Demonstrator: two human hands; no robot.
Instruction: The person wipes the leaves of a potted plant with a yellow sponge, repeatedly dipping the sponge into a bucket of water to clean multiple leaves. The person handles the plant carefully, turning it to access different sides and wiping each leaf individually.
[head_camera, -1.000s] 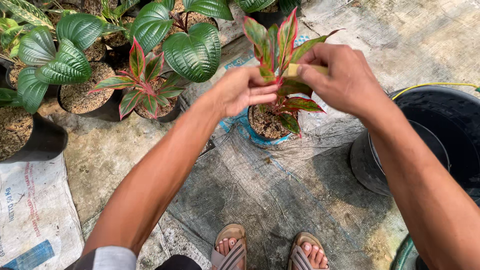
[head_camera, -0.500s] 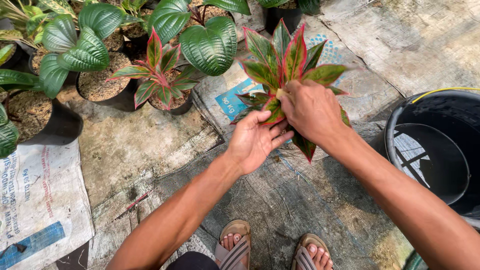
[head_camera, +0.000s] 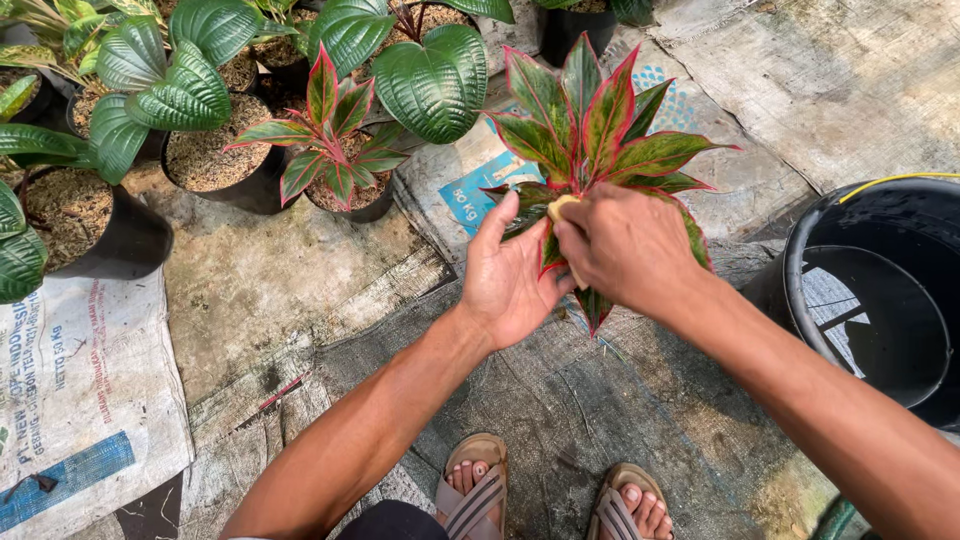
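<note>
Head view only: one red-and-green leafed plant (head_camera: 600, 130) sits mid-frame on the sacking, and both hands are on it — the left hand (head_camera: 510, 275) lies open, palm up, cupping a lower leaf from underneath, while the right hand (head_camera: 625, 245) is curled shut around a small pale pad (head_camera: 562, 208) pressed onto that leaf. Round about I count one smaller red-edged plant (head_camera: 335, 135) in a black pot further left, one black bucket (head_camera: 880, 300) at the right edge, and two sandalled feet (head_camera: 475, 490) at the bottom
</note>
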